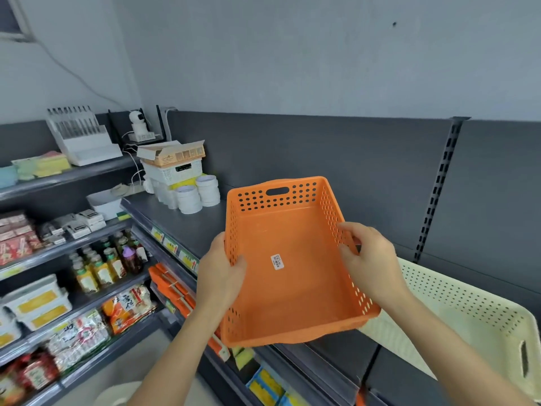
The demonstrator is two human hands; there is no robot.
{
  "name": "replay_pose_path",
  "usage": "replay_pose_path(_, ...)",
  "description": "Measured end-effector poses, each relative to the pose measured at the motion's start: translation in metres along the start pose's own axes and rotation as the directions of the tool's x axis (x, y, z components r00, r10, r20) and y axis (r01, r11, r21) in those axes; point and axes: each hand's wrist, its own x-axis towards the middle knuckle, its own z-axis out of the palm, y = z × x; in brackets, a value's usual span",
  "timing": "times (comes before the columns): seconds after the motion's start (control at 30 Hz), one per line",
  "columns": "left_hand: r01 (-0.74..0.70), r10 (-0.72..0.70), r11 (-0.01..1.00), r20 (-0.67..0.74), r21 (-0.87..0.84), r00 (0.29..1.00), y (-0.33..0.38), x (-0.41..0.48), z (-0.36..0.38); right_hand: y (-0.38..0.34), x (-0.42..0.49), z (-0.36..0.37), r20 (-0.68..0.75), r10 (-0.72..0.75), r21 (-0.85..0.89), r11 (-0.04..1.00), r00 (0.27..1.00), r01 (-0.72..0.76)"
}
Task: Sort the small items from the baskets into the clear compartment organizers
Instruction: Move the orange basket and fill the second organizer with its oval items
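The left hand point(222, 271) grips the left wall of the orange basket point(292, 297). Its thumb is inside the basket and the rest of the hand wraps the outside. The right hand point(371, 259) grips the right wall, with its fingers curled over the rim and its thumb pressed on the inside. Both arms reach up from the bottom of the frame.

The orange basket is in the middle of the frame, held up in the air over the dark gray shelf point(181, 224). It has little round holes in its walls and a handle slot in the far wall. A small white sticker point(277, 261) is stuck on its floor.

A cream basket point(474, 323) with holes sits on the shelf at the lower right. The orange basket's near corner covers part of it, and I cannot tell if they touch.

Farther back on the shelf, left of center, stand stacks of white tape rolls point(199, 194). Behind them is a white basket point(175, 171) with a cardboard box point(172, 155) on top. A small white camera point(136, 121) sits in the upper left, next to a rack of pens point(79, 133).

On the left side of the frame, other shelves hold bottles point(102, 265) and snack bags point(128, 306).
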Motion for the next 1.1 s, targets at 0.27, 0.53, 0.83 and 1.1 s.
replay_pose_path(0.27, 0.069, -0.071, 0.997, -0.038, -0.043, 0.997, -0.034, 0.067, 0.023, 0.013, 0.094, 0.055, 0.279, -0.009, -0.056, 0.998, 0.96, 0.026)
replay_pose_path(0.53, 0.122, -0.104, 0.987, 0.161, -0.104, 0.981, -0.072, 0.119, 0.053, 0.036, 0.16, 0.115, 0.378, 0.173, -0.125, 0.983, 0.91, -0.135)
replay_pose_path(0.83, 0.081, -0.049, 0.993, 0.323, -0.088, 0.945, -0.118, 0.173, 0.056, 0.044, 0.186, 0.163, 0.353, 0.313, -0.132, 0.95, 0.882, -0.284)
replay_pose_path(1.1, -0.3, 0.213, 0.949, 0.504, 0.096, 0.837, -0.155, 0.22, 0.04, 0.038, 0.173, 0.166, 0.261, 0.323, -0.235, 0.935, 0.91, -0.264)
